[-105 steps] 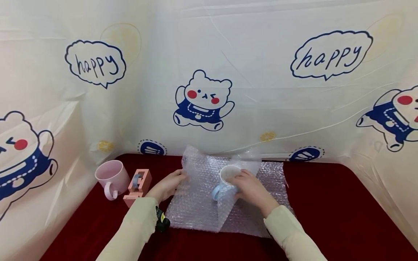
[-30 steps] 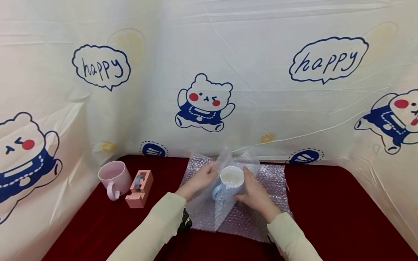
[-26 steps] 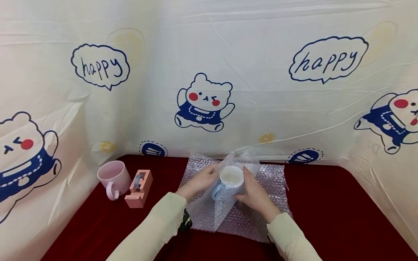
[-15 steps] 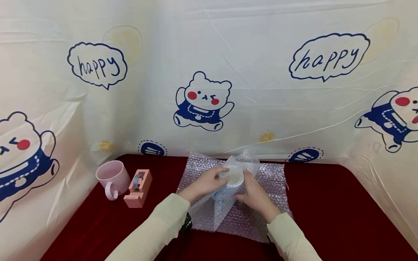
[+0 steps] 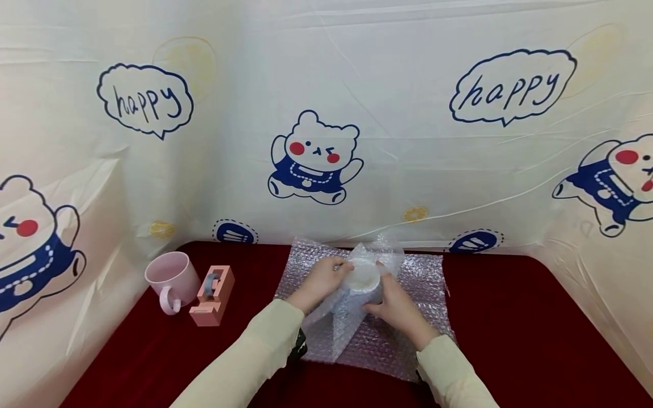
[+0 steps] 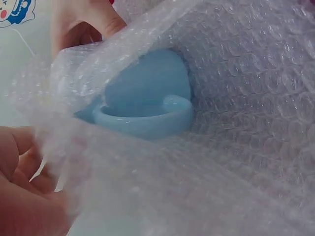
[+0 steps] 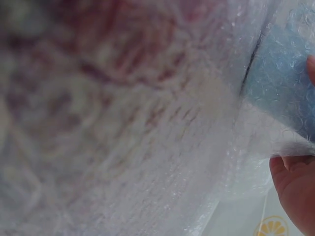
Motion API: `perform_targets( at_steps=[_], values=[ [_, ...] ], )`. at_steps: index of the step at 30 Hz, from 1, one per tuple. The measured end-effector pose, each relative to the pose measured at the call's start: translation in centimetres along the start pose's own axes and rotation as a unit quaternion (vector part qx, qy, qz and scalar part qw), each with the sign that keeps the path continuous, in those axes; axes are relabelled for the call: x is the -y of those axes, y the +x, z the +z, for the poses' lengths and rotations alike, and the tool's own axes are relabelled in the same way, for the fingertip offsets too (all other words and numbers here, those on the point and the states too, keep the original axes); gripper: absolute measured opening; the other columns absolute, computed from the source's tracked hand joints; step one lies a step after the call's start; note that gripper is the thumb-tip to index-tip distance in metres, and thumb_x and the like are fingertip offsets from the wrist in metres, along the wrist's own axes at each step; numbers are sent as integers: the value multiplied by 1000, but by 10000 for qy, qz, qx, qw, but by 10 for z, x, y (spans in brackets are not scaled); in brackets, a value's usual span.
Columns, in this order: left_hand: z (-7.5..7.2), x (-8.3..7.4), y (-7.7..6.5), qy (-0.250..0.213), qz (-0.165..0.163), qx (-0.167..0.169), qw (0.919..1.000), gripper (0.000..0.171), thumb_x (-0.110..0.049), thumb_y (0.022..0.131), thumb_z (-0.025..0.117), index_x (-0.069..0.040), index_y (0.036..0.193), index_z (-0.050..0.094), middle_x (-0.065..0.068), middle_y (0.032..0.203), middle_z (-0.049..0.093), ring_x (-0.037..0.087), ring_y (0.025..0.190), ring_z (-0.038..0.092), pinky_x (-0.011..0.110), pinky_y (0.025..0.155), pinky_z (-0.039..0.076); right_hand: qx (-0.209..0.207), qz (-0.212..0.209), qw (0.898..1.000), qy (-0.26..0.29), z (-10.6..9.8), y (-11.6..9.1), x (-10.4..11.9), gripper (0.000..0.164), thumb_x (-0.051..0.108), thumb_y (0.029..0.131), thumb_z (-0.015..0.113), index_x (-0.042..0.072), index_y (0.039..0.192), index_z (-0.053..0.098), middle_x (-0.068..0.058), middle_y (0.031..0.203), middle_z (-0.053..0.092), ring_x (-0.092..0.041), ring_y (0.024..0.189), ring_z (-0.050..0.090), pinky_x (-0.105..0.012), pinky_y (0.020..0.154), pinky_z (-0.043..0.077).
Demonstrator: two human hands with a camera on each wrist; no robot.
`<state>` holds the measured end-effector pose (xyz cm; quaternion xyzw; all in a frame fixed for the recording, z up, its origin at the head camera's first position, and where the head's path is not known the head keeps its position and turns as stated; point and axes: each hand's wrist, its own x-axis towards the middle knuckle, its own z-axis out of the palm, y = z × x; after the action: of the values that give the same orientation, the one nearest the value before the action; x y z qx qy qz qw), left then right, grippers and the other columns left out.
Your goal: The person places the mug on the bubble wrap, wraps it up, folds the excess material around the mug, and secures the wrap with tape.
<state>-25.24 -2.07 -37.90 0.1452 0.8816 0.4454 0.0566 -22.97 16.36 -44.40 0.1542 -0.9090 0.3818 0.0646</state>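
Note:
A light blue mug (image 6: 147, 88) with a white inside stands upright on a sheet of bubble wrap (image 5: 418, 334). One flap of the wrap is drawn round the mug's left side and over its handle. My left hand (image 5: 322, 280) pinches this flap close to the left of the rim. From the right, my right hand (image 5: 398, 303) grips the mug through the wrap, thumb at the front and fingers behind. Looking into the fold, the left wrist view shows the blue handle (image 6: 147, 125) inside. Bubble wrap fills most of the right wrist view, with the right hand at its edge.
A pink mug (image 5: 172, 277) stands at the left of the dark red tablecloth (image 5: 510, 328). Just right of it sits a pink tape dispenser (image 5: 214, 294) holding a roll of tape. A printed curtain (image 5: 408, 113) rises behind and at both sides.
My left hand has moved right, bringing the bubble wrap flap from the left up against the mug and covering its handle. My right hand has shifted its grip to the mug's right side.

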Motion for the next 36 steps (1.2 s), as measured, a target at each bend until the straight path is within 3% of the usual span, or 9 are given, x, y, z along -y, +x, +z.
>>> perform_targets(
  at_steps=[5,10,16,20,26,30,36],
  values=[
    [3,4,3,2,-171,-307,9994,26,-22,94,60,0,102,70,16,108,70,21,83,61,32,73,49,-5,60,9999,84,3,-2,0,98,7,67,84,-6,145,26,-32,143,40,-46,130,42,-54,110,32],
    [8,8,6,-112,-215,-626,9977,23,-23,88,68,-1,91,73,13,99,72,16,75,58,24,63,44,28,104,9997,235,4,-2,0,102,6,67,84,-2,148,22,-27,140,45,-42,128,46,-54,109,35],
    [17,5,5,78,-327,-812,9961,16,-20,79,77,-7,87,72,14,110,67,24,92,62,33,74,49,139,252,9990,347,5,-2,-1,105,8,69,84,0,150,18,-25,139,48,-39,126,49,-52,108,37],
    [20,7,6,37,-464,-974,9942,36,-21,75,81,-6,104,64,19,120,57,32,102,59,43,85,50,134,341,9989,285,6,-4,-1,104,10,70,83,-3,149,17,-29,139,46,-41,126,49,-53,107,37],
    [20,12,11,-541,-960,-625,9919,66,-22,78,79,-3,134,49,22,129,56,37,112,57,48,92,50,142,361,9988,287,5,-3,0,103,9,70,83,-1,150,18,-28,140,45,-41,128,47,-52,108,36],
    [19,14,14,-742,-1187,-358,9895,65,-24,80,77,0,134,50,25,124,60,37,108,60,47,91,52,175,357,9988,280,3,-1,-1,104,10,70,83,-1,150,17,-29,141,44,-41,128,47,-52,108,36],
    [18,14,17,-849,-1276,-312,9877,58,-20,81,76,0,131,54,24,120,62,36,105,62,46,89,52,217,295,9990,262,3,1,-1,102,9,70,83,0,149,18,-28,140,45,-41,128,47,-53,108,37]
  ],
)
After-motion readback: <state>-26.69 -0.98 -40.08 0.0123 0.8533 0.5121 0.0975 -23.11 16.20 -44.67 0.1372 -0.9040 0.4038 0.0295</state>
